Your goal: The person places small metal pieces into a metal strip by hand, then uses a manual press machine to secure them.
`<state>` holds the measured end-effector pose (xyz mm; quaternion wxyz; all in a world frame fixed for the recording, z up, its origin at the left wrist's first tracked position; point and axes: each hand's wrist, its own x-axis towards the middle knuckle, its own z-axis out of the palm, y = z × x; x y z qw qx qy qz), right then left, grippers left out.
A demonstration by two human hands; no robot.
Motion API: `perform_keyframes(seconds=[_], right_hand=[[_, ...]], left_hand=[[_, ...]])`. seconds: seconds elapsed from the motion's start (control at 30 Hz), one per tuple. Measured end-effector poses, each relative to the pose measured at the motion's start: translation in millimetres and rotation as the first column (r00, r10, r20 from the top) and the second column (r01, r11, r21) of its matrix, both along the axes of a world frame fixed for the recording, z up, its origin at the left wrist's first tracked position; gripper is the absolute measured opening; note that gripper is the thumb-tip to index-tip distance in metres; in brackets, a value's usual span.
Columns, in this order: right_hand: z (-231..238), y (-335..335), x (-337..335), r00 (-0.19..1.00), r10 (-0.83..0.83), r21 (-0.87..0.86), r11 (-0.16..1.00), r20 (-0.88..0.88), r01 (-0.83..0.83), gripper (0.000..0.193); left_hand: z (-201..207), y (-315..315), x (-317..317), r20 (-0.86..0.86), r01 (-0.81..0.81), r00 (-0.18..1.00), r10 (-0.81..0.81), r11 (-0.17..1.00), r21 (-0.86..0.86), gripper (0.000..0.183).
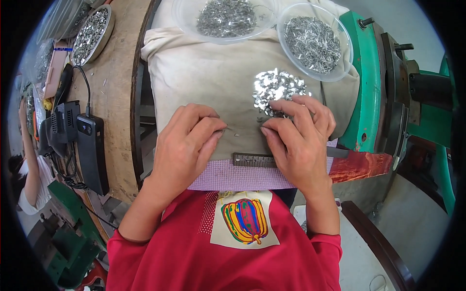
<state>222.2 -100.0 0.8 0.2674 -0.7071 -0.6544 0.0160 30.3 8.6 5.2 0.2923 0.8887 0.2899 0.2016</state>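
Note:
My left hand [184, 143] hovers over the beige cloth [204, 72] with thumb and fingertips pinched. Something tiny and thin may be between them, too small to make out. My right hand [303, 138] rests its outer fingers at the near edge of a pile of small shiny metal pieces [274, 89]. Its thumb and index finger come together just left of there; what they hold, if anything, is hidden. A single small metal piece [236, 135] lies on the cloth between my hands. Nearer me is a dark metal strip with slots [253, 160], beside my right thumb.
Two clear plastic bowls hold thin metal pieces: one bowl [187, 29] at the far middle, another [286, 46] far right. A green machine [361, 92] borders the right. Leftward, a wooden table [114, 97] carries a black power bank [92, 155]. Another person's arm [31, 160] shows far left.

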Motion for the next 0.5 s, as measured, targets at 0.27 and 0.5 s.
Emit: perform_keyframes(seconds=[0.27,0.5], right_hand=[[10.4,-37.4,-15.1,0.995,0.044,-0.050,0.998,-0.092,-0.049,0.016],[5.5,-28.0,-4.1,0.992,-0.007,-0.001,1.000,-0.125,0.007,0.019]], left_hand=[[-2.5,-8.6,9.1,-0.016,0.048,0.999,-0.048,0.999,0.023,0.020],[-2.1,-9.9,7.2,-0.006,0.061,0.998,-0.061,0.998,-0.006,0.020]])
